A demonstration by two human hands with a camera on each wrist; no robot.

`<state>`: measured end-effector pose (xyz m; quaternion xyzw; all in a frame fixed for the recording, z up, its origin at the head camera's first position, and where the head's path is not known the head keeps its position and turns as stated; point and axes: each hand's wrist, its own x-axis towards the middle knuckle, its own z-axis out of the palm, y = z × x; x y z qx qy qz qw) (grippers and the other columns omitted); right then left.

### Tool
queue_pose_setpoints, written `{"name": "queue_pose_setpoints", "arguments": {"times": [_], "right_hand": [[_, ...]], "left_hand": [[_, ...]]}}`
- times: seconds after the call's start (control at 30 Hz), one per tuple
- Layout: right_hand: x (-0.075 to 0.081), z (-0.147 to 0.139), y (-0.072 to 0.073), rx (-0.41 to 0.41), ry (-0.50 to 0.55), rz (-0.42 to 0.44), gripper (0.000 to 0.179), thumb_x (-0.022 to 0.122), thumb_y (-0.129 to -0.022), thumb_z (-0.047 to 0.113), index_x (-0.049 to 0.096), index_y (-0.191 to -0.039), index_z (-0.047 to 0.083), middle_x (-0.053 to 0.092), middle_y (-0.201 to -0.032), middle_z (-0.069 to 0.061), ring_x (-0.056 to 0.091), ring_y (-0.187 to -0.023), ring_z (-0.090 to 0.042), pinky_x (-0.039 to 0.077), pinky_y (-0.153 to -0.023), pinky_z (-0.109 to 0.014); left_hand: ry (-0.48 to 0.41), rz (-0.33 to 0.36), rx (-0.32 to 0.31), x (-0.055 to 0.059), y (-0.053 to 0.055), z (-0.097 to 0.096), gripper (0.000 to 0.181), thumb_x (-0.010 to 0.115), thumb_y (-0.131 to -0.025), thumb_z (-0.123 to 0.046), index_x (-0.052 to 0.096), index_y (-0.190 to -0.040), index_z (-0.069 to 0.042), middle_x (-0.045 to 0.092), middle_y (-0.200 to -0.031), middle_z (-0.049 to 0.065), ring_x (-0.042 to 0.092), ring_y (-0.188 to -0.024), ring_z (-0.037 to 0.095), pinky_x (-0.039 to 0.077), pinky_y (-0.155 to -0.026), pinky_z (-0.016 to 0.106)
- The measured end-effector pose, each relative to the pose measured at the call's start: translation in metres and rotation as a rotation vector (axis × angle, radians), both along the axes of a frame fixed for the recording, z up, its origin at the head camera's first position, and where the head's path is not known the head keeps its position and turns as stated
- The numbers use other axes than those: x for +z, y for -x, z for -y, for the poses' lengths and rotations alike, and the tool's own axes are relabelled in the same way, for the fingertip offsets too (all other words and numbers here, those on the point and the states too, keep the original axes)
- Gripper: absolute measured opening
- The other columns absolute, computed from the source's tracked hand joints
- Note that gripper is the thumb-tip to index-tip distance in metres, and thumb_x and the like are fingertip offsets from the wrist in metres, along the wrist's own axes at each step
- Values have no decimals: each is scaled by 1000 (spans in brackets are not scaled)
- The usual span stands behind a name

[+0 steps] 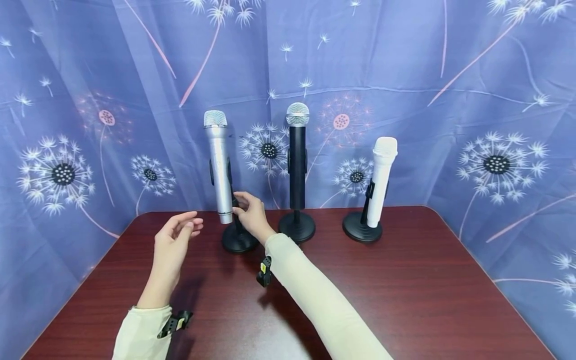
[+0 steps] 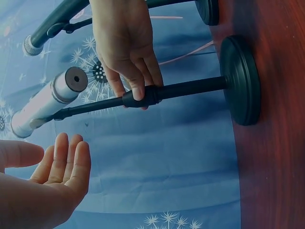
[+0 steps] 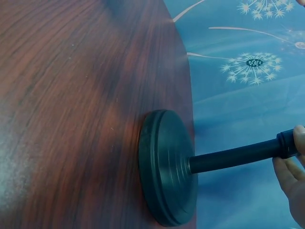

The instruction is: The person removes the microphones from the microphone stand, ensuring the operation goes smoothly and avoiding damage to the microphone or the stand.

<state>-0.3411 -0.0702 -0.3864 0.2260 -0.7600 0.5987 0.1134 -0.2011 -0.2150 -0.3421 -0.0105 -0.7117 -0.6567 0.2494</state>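
Observation:
A silver microphone [image 1: 220, 170] leans in the clip of a black desk stand [image 1: 239, 238] at the table's back left. My right hand [image 1: 253, 214] pinches the collar on that stand's pole, thumb on one side and fingers on the other, as the left wrist view shows. The stand's round base [image 3: 169, 167] is on the table in the right wrist view. To the left of the microphone, my left hand [image 1: 176, 240] hovers above the table with relaxed, slightly bent fingers [image 2: 59, 160], apart from the stand and holding nothing.
A black microphone [image 1: 297, 165] on its stand is just right of my right hand. Farther right, a white microphone [image 1: 382, 182] tilts on another black stand [image 1: 362, 227]. The reddish-brown table [image 1: 405, 290] ends at a blue dandelion-print curtain [image 1: 418, 120].

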Motion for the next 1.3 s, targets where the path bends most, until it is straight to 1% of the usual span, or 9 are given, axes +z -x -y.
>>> {"name": "queue_pose_setpoints", "arguments": {"times": [0.1, 0.2, 0.33, 0.43, 0.67, 0.8, 0.97, 1.13, 1.3], "right_hand": [[2, -3, -2, 13, 7, 21, 39, 65, -87, -7, 62, -125, 1, 66, -118, -18, 62, -110, -30, 51, -88, -26], [5, -5, -4, 25, 23, 12, 38, 63, -86, -10, 62, -123, -1, 66, -115, -19, 63, -108, -33, 52, -87, -25], [9, -8, -8, 32, 22, -14, 37, 62, -86, -12, 63, -121, -2, 68, -113, -18, 65, -105, -29, 52, -85, -25], [11, -10, -12, 37, 5, -14, 37, 61, -86, -12, 63, -121, -2, 68, -113, -16, 65, -105, -24, 51, -86, -24], [14, -17, -20, 76, 12, -25, 35, 57, -86, -14, 63, -119, -4, 69, -108, -18, 66, -101, -25, 52, -86, -27], [15, -23, -25, 97, -31, -48, 34, 55, -87, -12, 61, -119, -3, 69, -103, -17, 65, -96, -24, 50, -83, -25], [15, -30, -31, 114, -73, -87, 32, 54, -88, -12, 58, -118, -2, 68, -102, -16, 63, -93, -22, 49, -81, -26], [16, -33, -37, 138, -52, -115, 30, 54, -88, -13, 57, -116, -3, 67, -99, -18, 63, -91, -23, 50, -80, -26], [17, -36, -43, 147, -33, -124, 30, 54, -86, -14, 58, -114, -4, 66, -96, -18, 61, -87, -23, 49, -79, -25]], "left_hand": [[-13, -4, -8, 1, 0, -1, 21, 49, -97, 4, 60, -115, 5, 70, -88, -5, 66, -81, 5, 53, -78, 18], [-23, -7, -18, 2, 1, -2, 21, 49, -97, 4, 60, -115, 6, 70, -88, -4, 66, -81, 5, 53, -77, 18], [-26, -15, -25, 4, 1, -3, 21, 49, -97, 4, 60, -114, 4, 70, -89, -4, 66, -81, 5, 52, -78, 18], [-36, -20, -24, 6, 1, -3, 21, 48, -97, 4, 62, -113, 2, 70, -89, -4, 66, -81, 5, 53, -78, 18], [-53, -37, -31, 11, -1, -3, 21, 48, -97, 5, 61, -114, 4, 70, -88, -4, 67, -82, 6, 53, -78, 18], [-45, -44, -36, 14, -2, -3, 21, 48, -97, 3, 61, -115, 4, 70, -90, -4, 67, -85, 8, 52, -79, 18], [-43, -57, -58, 20, -3, -3, 21, 49, -98, 2, 62, -114, 1, 70, -91, -4, 67, -86, 8, 52, -80, 18], [-55, -90, -80, 29, -4, -6, 21, 49, -97, 3, 63, -113, 0, 71, -91, -3, 67, -85, 8, 52, -80, 19], [-20, -106, -91, 38, -5, -8, 21, 50, -98, 1, 62, -115, 0, 70, -94, -2, 67, -86, 8, 52, -82, 19]]}}
